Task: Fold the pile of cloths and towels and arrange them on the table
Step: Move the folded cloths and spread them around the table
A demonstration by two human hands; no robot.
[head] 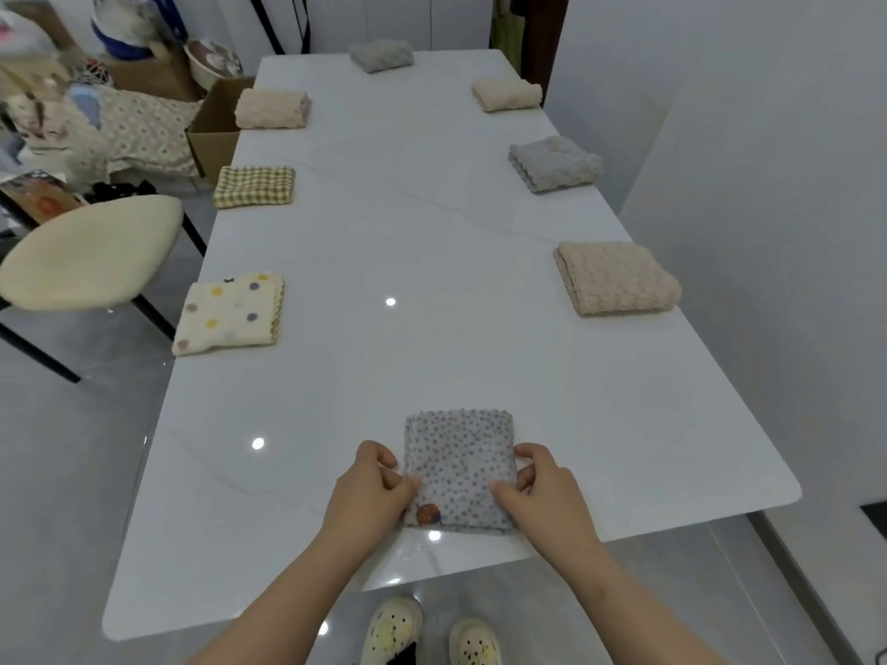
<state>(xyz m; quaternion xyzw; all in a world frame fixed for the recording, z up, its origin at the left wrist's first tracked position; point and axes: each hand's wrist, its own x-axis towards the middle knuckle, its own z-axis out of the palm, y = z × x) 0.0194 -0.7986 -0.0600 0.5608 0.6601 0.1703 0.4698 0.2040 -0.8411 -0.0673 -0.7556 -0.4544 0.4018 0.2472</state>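
Note:
A folded grey dotted cloth [458, 465] lies near the front edge of the white table [384, 232]. My left hand [372, 487] pinches its left edge, and my right hand [537, 484] pinches its right edge. Along the left side sit a cream polka-dot cloth [230, 313], a yellow checked cloth [254, 186] and a beige towel [272, 108]. On the right side are a beige towel [617, 276], a grey towel [554, 163] and another beige towel [506, 95]. A grey towel [381, 55] lies at the far end.
A cream chair [91, 252] stands left of the table. Behind it are an open cardboard box [216, 127] and cluttered bags and fabric [120, 127]. A white wall [768, 184] runs close along the table's right side. My feet in pale shoes [432, 635] show below the front edge.

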